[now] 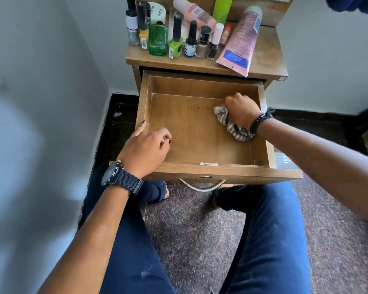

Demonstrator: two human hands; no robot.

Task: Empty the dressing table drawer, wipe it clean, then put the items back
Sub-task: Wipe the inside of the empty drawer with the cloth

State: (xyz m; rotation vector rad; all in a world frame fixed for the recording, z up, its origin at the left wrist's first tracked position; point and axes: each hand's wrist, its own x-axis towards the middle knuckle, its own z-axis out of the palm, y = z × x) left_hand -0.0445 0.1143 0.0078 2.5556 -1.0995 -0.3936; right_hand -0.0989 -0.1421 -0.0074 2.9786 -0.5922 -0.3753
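The wooden drawer [189, 132] is pulled out of the dressing table and has nothing in it but a cloth. My right hand [241, 110] is closed on the striped grey and white cloth [234, 128], pressing it on the drawer floor near the right wall. My left hand [146, 148] rests on the drawer's front left corner, fingers curled over the rim and holding nothing. On the table top [263, 58] stand several nail polish bottles [176, 37], a green glass bottle [157, 40], and a pink tube [240, 41] lying flat.
A metal handle [202, 186] hangs under the drawer front. My knees in blue jeans sit just below the drawer. A white wall stands close on the left. The floor is speckled stone with a dark border.
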